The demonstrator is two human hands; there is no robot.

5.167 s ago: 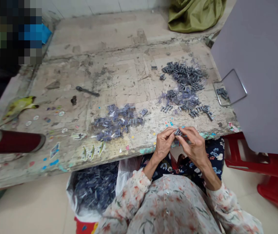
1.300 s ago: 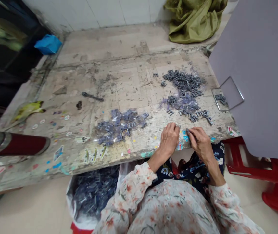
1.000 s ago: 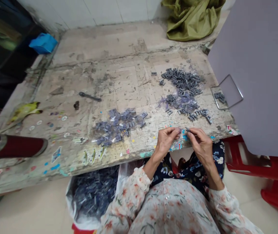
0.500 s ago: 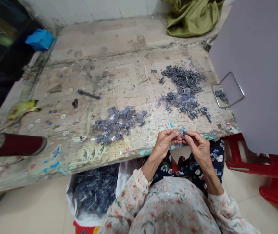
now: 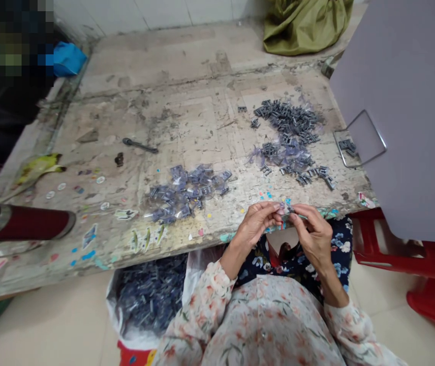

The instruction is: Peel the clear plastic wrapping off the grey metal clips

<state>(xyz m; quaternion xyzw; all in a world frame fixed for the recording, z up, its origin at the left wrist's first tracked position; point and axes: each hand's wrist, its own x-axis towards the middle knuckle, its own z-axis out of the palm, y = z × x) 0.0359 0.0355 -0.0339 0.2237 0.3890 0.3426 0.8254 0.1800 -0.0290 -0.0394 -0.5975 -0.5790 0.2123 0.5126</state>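
- One big beat-up bench (image 5: 187, 117), bare wood showing, old stickers and paint spots along the front edge.
- A large grey board (image 5: 400, 117) stands up at the right end, with a red stool (image 5: 370, 239) below it.
- White sack (image 5: 196, 267) down under the front edge, left of the person's lap, loaded with the same kind of bluish-grey stuff.
- Pile of loose grey pieces (image 5: 288, 117), up on the right half. It's pretty much straight ahead of the right hand, so that's the nearer one; a few strays sit just past its knuckles.
- Spread of clear-wrapped pieces (image 5: 189, 192), off to the left of the left hand and a bit farther forward, so the left is closer here.
- Left hand (image 5: 257, 221): thumb and finger pinched on something at the front edge, other fingers curled in.
- Right hand (image 5: 312, 229): also pinching, tips turned in to face the left's.
- Clear bag (image 5: 281, 208) in the left's tips, I think; mostly hidden, honestly.
- Small grey piece (image 5: 290, 210) in the right's tips, immediately right of the bag. Long side seems to run sideways toward the left hand, but it's tiny, and I can't tell if the two are touching.
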